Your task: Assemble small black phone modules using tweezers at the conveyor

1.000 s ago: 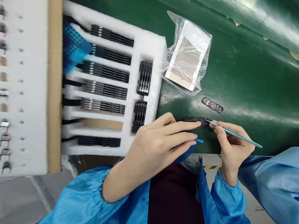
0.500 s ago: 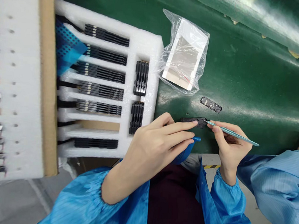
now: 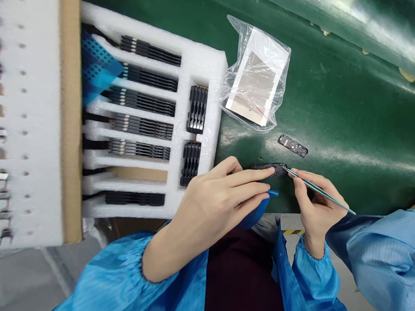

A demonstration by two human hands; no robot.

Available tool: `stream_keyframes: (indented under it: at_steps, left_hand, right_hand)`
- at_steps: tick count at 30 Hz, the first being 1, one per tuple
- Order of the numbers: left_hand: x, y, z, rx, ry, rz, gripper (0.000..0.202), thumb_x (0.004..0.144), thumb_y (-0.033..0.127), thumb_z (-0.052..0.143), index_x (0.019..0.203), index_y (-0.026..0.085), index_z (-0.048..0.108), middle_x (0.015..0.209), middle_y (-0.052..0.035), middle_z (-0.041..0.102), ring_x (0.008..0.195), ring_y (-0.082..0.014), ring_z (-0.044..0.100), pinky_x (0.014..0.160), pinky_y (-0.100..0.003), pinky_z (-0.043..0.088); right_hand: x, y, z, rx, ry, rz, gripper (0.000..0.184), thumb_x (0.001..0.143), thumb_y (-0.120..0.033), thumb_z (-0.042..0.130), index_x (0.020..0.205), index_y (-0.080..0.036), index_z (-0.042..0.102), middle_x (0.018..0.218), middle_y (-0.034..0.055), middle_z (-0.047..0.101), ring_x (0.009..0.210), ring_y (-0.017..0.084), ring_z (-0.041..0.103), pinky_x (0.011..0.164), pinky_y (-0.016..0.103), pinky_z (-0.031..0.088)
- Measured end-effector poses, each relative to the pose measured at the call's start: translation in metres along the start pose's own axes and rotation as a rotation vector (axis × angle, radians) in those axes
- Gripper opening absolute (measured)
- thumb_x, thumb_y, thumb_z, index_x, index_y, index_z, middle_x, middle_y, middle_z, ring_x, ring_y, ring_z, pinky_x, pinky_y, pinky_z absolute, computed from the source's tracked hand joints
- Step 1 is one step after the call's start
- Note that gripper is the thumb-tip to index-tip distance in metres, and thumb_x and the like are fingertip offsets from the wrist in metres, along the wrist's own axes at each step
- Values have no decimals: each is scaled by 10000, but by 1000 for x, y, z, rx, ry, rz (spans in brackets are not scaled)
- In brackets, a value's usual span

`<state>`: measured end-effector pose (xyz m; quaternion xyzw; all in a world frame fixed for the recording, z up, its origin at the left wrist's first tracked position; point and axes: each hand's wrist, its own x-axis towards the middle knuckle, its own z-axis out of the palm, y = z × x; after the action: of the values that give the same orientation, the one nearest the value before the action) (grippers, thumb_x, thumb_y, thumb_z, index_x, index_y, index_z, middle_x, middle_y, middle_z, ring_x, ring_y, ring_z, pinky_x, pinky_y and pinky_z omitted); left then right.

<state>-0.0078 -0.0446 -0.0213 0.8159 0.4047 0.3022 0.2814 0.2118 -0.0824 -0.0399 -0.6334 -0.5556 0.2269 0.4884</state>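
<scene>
A narrow black plastic housing [image 3: 279, 170] lies near the front edge of the green table. My left hand [image 3: 222, 194] holds it steady, the index fingertip pressed on its upper face and the other fingers stretched out beside it; the thumb is hidden. My right hand [image 3: 319, 195] is closed round light-blue tweezers [image 3: 320, 187], whose points touch the housing's right end. Just beyond lies a second black housing [image 3: 292, 145] with small details inside. Below my left fingertips, a blue perforated piece [image 3: 255, 214] is partly covered at the table edge.
A white foam tray [image 3: 217, 81] at left holds stacks of black parts [image 3: 193, 164] in slots, with a blue perforated sheet [image 3: 96, 69] over it. A clear bag [image 3: 257, 79] with cards lies behind. Far left stands a foam-lined carton [image 3: 71, 119]. Another person's blue sleeve [image 3: 387, 251] is at right.
The tweezers have tilted slightly, their back end swinging down and left as my right hand shifts a little. My left hand and both housings stay in place.
</scene>
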Motion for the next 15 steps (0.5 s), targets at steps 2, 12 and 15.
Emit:
stream_keyframes:
  at_steps: [2,12,15]
  left_hand:
    - [0,0,0,5,6,2,101,1069,191,763,1065,196,864,1332,5,855,848,-205,584,737,-339,651]
    - [-2,-3,2,-1,-18,-2,108,1075,200,759,1113,213,859,1360,-4,845,885,-207,632,762,-340,661]
    - [-2,-4,1,-22,-18,-2,108,1076,198,758,1120,214,855,1351,-18,849,891,-205,639,777,-343,668]
  right_hand:
    - [-1,1,0,-23,-1,-57,201,952,-119,834,1077,-273,864,1026,32,893,927,245,876,823,401,740]
    - [-9,-10,-12,96,-72,-142,352,904,-67,858,1172,-295,858,998,41,894,882,270,886,705,385,747]
    - [-8,-13,-15,131,-191,-159,351,899,-75,860,1172,-294,853,986,42,896,874,281,890,672,373,744]
